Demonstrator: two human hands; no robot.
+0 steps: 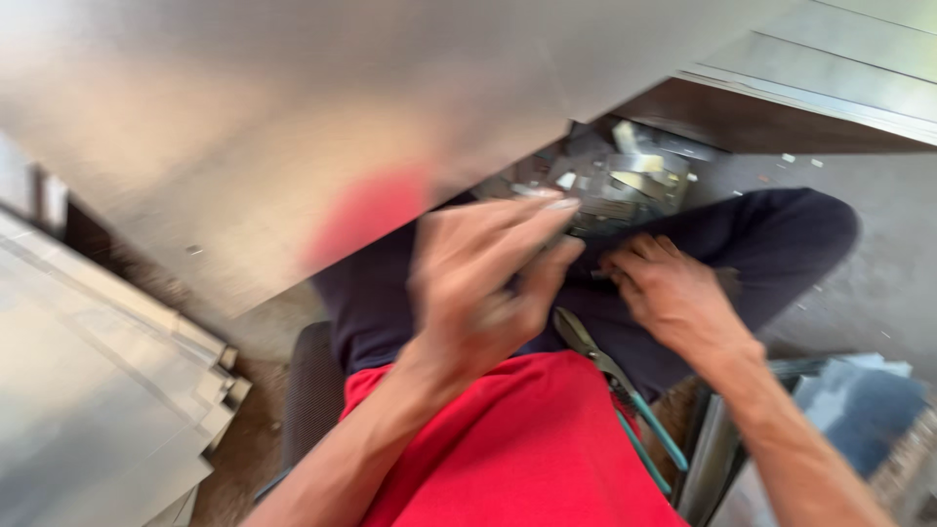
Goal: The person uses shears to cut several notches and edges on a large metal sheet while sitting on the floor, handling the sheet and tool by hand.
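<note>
Pliers [610, 376] with teal handles are seen lying across the lap, their grey metal head near the left hand [483, 288] and their handles pointing down toward the red shirt [517, 449]. The left hand is blurred by motion; its fingers are curled inward over something small, but what is gripped cannot be told. The right hand [673, 293] is laid on the dark trousers [781, 244], fingers bent and pressed at a fold of cloth just beside the left fingertips; whether anything is pinched there cannot be told either. A large sheet of grey metal [273, 117] is spread across the upper part of the view, above both hands, with a red reflection shown on its lower edge. Beyond the hands, a heap of small metal scraps [625, 181] is seen on the floor [878, 283]. Stacked metal panels [98, 390] are piled at the left, and further pale panels [839, 68] lie at the upper right. A dark seat edge [312, 390] is visible beneath the person.
</note>
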